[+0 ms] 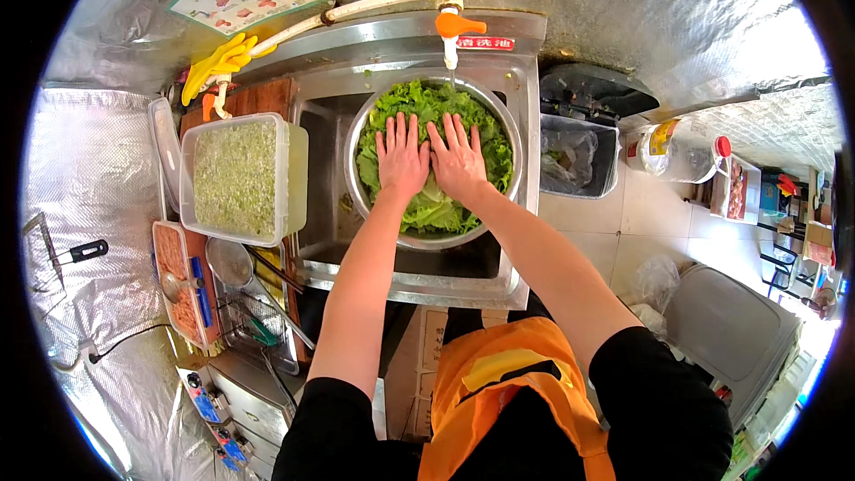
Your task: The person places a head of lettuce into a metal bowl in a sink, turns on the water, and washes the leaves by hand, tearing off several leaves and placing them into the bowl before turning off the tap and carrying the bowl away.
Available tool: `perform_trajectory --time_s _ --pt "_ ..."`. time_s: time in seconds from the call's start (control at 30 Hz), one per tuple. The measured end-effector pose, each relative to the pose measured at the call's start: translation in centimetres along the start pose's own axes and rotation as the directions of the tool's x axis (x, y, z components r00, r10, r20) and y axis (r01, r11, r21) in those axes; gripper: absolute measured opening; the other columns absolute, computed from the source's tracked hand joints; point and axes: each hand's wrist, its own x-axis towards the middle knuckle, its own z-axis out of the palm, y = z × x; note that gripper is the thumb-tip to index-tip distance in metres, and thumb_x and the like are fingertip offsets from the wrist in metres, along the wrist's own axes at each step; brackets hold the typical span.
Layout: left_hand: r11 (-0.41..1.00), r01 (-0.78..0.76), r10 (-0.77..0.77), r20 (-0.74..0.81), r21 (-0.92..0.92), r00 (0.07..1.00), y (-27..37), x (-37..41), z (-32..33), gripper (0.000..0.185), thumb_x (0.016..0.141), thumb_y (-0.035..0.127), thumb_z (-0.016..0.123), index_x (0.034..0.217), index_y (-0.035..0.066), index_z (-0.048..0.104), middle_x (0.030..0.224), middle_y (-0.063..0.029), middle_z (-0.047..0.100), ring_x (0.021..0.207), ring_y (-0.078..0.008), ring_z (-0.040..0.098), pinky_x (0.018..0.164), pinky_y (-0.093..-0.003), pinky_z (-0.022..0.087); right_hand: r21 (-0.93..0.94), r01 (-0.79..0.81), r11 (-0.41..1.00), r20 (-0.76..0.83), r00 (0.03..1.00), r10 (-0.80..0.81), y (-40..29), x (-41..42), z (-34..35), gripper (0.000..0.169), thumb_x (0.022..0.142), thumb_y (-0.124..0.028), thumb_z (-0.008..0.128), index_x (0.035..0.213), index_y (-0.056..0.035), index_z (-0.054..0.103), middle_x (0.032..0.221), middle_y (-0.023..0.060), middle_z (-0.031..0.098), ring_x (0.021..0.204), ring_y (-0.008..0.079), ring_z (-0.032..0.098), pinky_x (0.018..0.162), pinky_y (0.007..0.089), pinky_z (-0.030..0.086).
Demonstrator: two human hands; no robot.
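Both palms lie flat on a heap of green lettuce leaves that fills a round metal basin. My left hand presses on the left half, fingers slightly apart and pointing at the wall. Beside it my right hand rests on the right half, its fingers spread, thumbs nearly touching. The basin stands in a stainless steel sink. Above its far rim is a white tap with an orange handle, and a thin stream of water seems to run from it.
Left of the sink stands a plastic tub of chopped pale-green food. Nearer me are a tray of minced meat with a spoon and a wire basket. Yellow rubber gloves hang over the pipe. At right is a lined bin.
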Motion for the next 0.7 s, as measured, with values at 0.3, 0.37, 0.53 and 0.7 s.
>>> perform_trajectory --time_s 0.3,0.37,0.53,0.7 --pt "0.996 -0.03 0.013 -0.198 -0.08 0.98 -0.3 3.3 -1.5 0.058 0.104 0.035 0.044 0.155 0.009 0.035 0.163 -0.0174 0.027 0.149 -0.0359 0.027 0.121 -0.0522 0.021 -0.033 0.132 0.991 -0.188 0.973 -0.136 0.3 3.6 -2.8 0.054 0.093 -0.018 0.059 0.144 -0.0059 0.047 0.151 0.0244 0.043 0.145 0.0406 0.034 0.117 0.0603 0.026" --pt "0.998 -0.048 0.041 -0.156 -0.042 0.987 -0.9 4.3 -0.2 0.057 0.104 0.035 0.043 0.155 0.01 0.036 0.163 -0.0177 0.026 0.151 -0.0363 0.024 0.122 -0.0521 0.02 -0.091 0.14 0.986 -0.132 0.98 -0.151 0.9 4.6 -1.7 0.056 0.096 -0.023 0.055 0.148 -0.0064 0.043 0.152 0.0242 0.042 0.146 0.0405 0.032 0.118 0.06 0.024" --pt "0.996 -0.067 0.068 0.015 -0.053 0.998 -0.7 4.3 0.7 0.057 0.105 0.037 0.04 0.156 0.012 0.035 0.165 -0.0148 0.025 0.153 -0.0328 0.02 0.123 -0.0549 0.015 -0.052 0.13 0.99 0.067 0.99 -0.126 2.6 4.5 0.7 0.057 0.098 -0.028 0.051 0.149 -0.005 0.041 0.153 0.0252 0.039 0.148 0.0412 0.028 0.12 0.0607 0.019" --pt "0.99 -0.111 0.108 -0.04 -0.087 0.993 0.5 0.1 -2.7 0.056 0.105 0.04 0.04 0.156 0.015 0.037 0.165 -0.0144 0.026 0.153 -0.0344 0.02 0.122 -0.0586 0.012 -0.084 0.061 0.995 -0.002 0.998 -0.062 1.2 1.0 -1.6 0.059 0.094 -0.023 0.058 0.147 -0.0023 0.043 0.152 0.0237 0.04 0.147 0.0391 0.03 0.117 0.0677 0.017"
